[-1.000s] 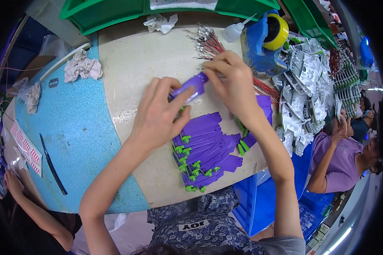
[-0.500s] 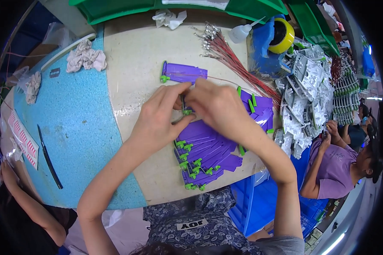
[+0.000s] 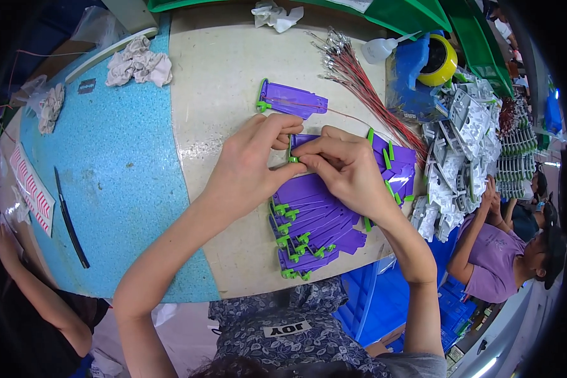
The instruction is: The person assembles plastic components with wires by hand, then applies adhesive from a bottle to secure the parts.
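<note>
Head view, frame centre: purple piece (image 3: 303,138) between opposing fingers
Left hand (image 3: 249,154): grasping its green end (image 3: 293,159)
Right hand (image 3: 346,165): fingers bunched over it; cannot tell whether gripping

We see a pale tabletop (image 3: 214,94) with a speckled blue part (image 3: 120,189) on the left, and on the blue lie a crumpled cloth (image 3: 138,66), a thin black tool (image 3: 69,214) and a paper with red stripes (image 3: 33,189). On the pale part we see a white paper wad (image 3: 276,17), one purple piece (image 3: 296,99), a bunch of red wires (image 3: 365,88), a small white bottle (image 3: 378,50) and a blue tape holder (image 3: 412,79). Closer to us, many purple pieces (image 3: 321,211) with green ends overlap in a pile.
</note>
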The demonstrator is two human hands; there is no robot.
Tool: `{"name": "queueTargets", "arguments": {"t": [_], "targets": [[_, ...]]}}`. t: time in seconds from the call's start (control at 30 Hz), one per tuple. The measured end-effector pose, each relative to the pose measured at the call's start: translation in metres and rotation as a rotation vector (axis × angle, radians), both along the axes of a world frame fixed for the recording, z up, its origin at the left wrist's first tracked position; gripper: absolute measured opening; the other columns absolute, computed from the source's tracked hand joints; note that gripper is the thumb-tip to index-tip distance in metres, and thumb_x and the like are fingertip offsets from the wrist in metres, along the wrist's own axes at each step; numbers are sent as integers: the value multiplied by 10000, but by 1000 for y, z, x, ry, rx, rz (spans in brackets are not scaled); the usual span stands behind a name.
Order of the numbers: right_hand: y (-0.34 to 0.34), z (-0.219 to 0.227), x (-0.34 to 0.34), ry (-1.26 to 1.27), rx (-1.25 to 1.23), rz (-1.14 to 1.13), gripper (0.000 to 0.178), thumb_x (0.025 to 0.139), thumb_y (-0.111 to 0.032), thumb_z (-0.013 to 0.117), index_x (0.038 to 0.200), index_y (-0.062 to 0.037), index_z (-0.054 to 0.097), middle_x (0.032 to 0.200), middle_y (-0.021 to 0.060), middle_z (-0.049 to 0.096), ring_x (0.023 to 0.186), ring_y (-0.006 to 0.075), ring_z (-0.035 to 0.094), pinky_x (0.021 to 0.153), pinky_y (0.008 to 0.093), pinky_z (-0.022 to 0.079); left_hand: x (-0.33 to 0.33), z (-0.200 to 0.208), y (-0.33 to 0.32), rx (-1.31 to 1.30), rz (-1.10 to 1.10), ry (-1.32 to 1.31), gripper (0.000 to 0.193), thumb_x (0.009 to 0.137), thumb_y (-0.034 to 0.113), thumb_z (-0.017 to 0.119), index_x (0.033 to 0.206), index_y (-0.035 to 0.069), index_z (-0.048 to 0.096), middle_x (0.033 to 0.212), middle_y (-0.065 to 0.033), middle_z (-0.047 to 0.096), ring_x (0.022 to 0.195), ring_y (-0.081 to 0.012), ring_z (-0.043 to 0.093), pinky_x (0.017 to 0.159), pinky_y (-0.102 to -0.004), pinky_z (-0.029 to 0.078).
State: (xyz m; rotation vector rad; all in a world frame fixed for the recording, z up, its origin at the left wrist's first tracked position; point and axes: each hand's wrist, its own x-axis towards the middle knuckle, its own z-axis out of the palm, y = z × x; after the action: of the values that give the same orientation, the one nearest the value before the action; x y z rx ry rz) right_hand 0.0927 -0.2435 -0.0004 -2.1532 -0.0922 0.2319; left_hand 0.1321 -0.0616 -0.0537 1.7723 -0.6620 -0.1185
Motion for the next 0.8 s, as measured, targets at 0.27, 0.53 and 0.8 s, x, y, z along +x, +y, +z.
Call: {"name": "queueTargets", "arguments": {"t": [0.27, 0.53, 0.8], "targets": [[-20, -9, 18, -2, 15, -202, 72, 814, -35, 714, 802, 32, 689, 673, 102, 603, 584, 142, 551, 539, 326, 416, 0, 12, -1, 139, 43, -113, 387, 635, 78, 875, 942, 18, 648, 850, -68, 583, 740, -197, 595, 654, -324, 519], [-23, -14, 19, -150, -240, -267, 100, 750, -48, 737, 804, 9, 675, 693, 123, 632, 596, 249, 587, 573, 366, 446, 25, 8, 0, 183, -170, -556, 303, 651, 204, 851, 738, 28, 619, 907, -47, 644, 845, -246, 581, 700, -350, 504], [-123, 54, 10, -359, -266, -746, 234, 907, -190, 719, 896, 42, 688, 647, 1, 554, 570, 85, 495, 526, 274, 398, 25, 19, 0, 249, -255, -448, 596, 696, 152, 833, 1257, 80, 645, 1067, -52, 700, 870, -260, 559, 771, -352, 508]]}}
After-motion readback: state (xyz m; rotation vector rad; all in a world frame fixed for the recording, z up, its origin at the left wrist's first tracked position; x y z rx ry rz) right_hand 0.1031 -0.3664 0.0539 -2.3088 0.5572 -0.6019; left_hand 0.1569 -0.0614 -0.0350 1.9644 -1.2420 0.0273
